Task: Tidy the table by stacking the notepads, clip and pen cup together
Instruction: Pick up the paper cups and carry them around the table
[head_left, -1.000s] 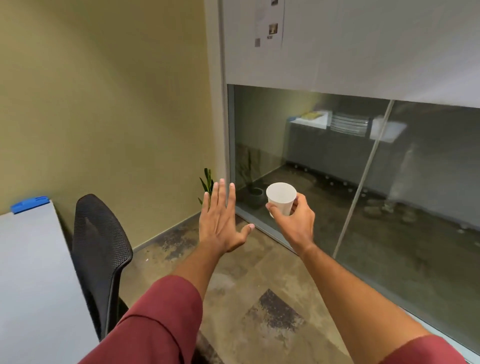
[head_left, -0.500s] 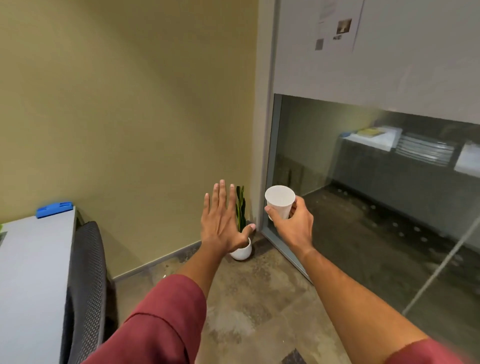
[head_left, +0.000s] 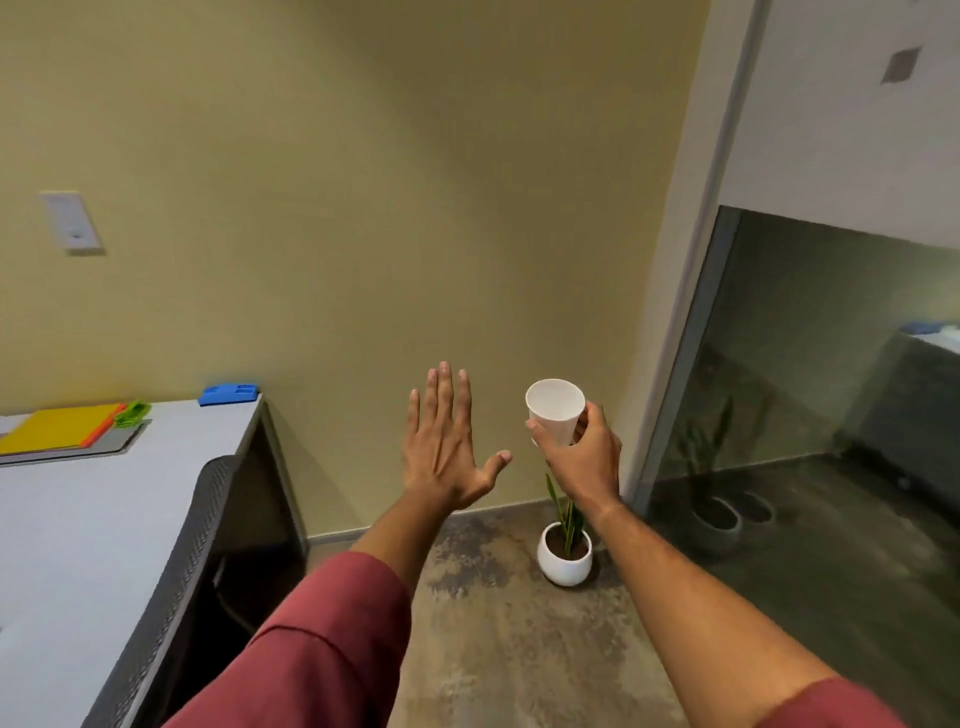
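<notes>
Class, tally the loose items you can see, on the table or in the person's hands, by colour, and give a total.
White: 1, white paper cup in right hand
Yellow: 1, flat yellow notepad
Orange: 1, orange notepad edge
Green: 1, green clip
Blue: 1, blue plastic block
Grey: 1, grey flat pad
Total: 6

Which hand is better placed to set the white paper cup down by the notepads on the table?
The right hand, probably: it already grips the white paper cup. The left hand is open and nearer the yellow and orange notepads on the grey table, so it could steady them.
</notes>
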